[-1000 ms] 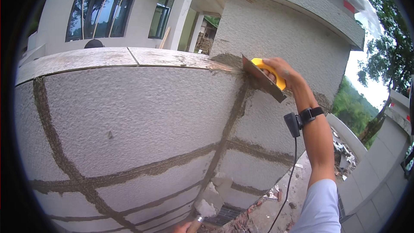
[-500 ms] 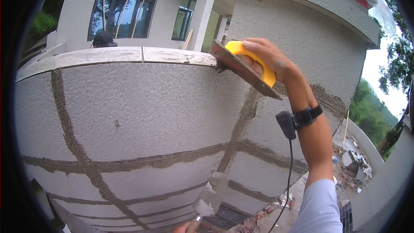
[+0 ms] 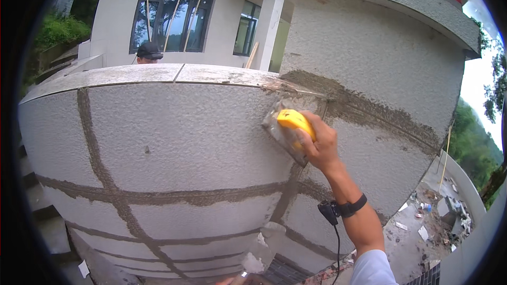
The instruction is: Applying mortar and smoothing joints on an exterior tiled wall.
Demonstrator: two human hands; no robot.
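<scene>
Holding yellow-handled float (image 3: 287, 132) in R grip (image 3: 320, 140), closed snugly round handle, just off ctr twd 3 o'clock, blade-side to textured wall (image 3: 185, 132); can't tell re: full contact. Holding hand trowel (image 3: 260, 253) in L grip (image 3: 226, 281), closed round handle at 6 o'clock, mostly cut off by lower edge. Prob. fairly light, w/ thin, stiff blades; likely slick if wet, not esp. fragile. Best to take float mid-handle, fingers tucked under, & trowel by handle, clear of blade edges.
</scene>
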